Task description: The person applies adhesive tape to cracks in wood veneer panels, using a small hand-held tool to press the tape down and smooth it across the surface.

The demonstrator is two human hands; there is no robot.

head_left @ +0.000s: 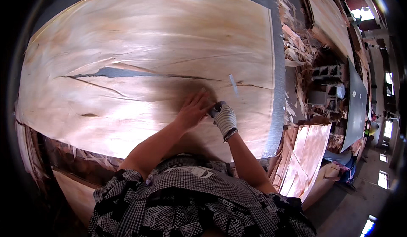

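Note:
A large sheet of pale wood veneer (140, 33) lies in front of me, with a long split (123, 72) running across it and dark surface showing through. My bare left hand (193, 110) rests on the sheet below the split, fingers stretched out flat. Close beside it, my right hand (225, 120), in a striped knit glove, is closed around a small dark tool (218, 106); its kind is mostly hidden by the fingers. A short pale strip (233, 85), like tape, lies across the right end of the split.
The grey tabletop (277, 67) shows along the sheet's right edge. Veneer scraps (296, 46) litter the area beyond it. A stack of veneer sheets (305, 156) stands at the lower right, near hollow blocks (328, 72) and a dark panel (355, 105).

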